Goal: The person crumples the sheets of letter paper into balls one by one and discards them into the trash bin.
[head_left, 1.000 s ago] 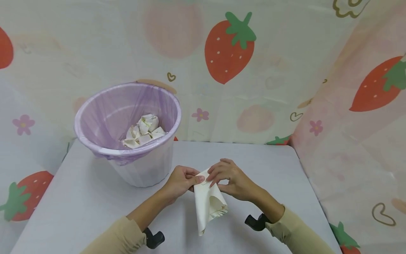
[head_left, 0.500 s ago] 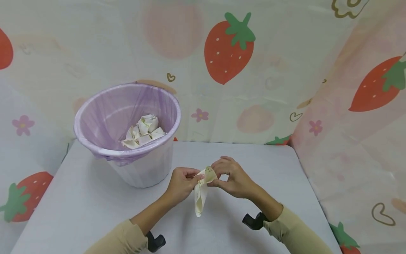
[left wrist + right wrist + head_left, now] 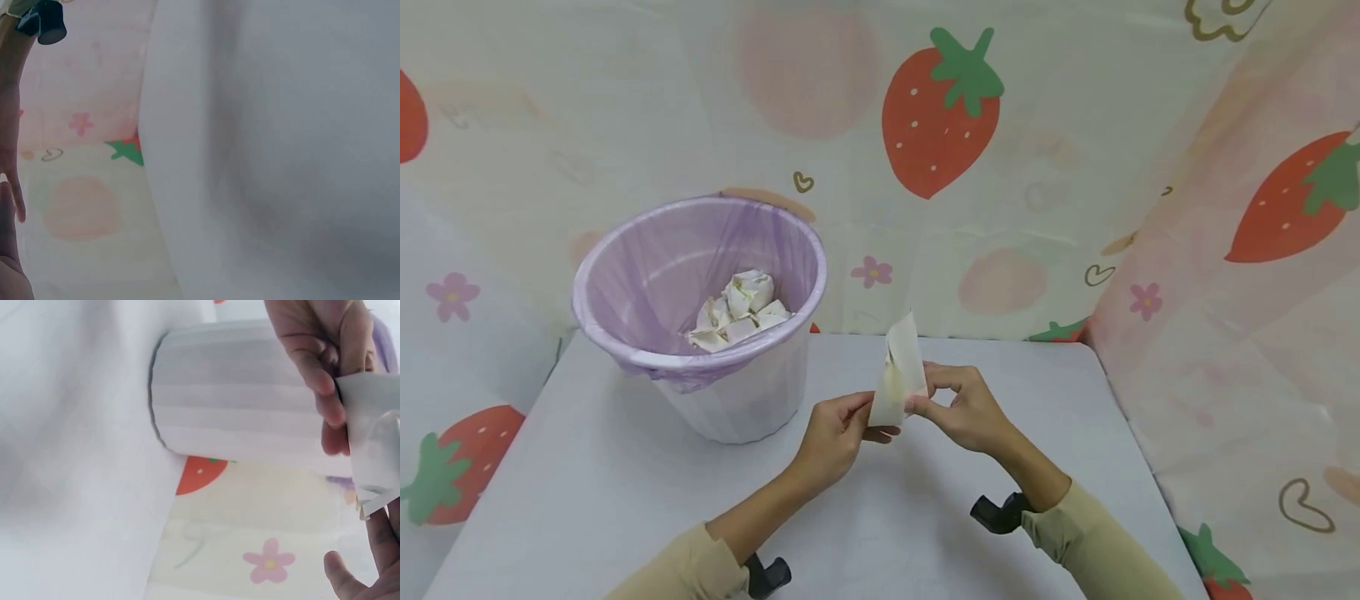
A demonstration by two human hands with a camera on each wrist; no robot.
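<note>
A folded piece of cream-white paper (image 3: 897, 379) is held up above the table in the head view, its pointed end upward. My left hand (image 3: 835, 433) pinches its lower left edge between thumb and fingers. On the other side, my right hand (image 3: 966, 408) pinches the paper's right edge. The right wrist view shows the paper (image 3: 378, 425) with the left hand (image 3: 331, 356) above it and the right hand (image 3: 369, 575) below. Only slivers of the hands show at the left edge of the left wrist view, where the paper is out of sight.
A white bin (image 3: 737, 408) with a purple liner (image 3: 647, 292) stands on the white table (image 3: 647, 500), left of the hands. Several crumpled white paper pieces (image 3: 741, 312) lie inside. Strawberry-print cloth (image 3: 1060, 150) hangs behind the table and at its sides.
The paper hung down at first; it was then gathered and turned, and now points upward between the hands. My right hand has shifted its hold on it. The bin stays put.
</note>
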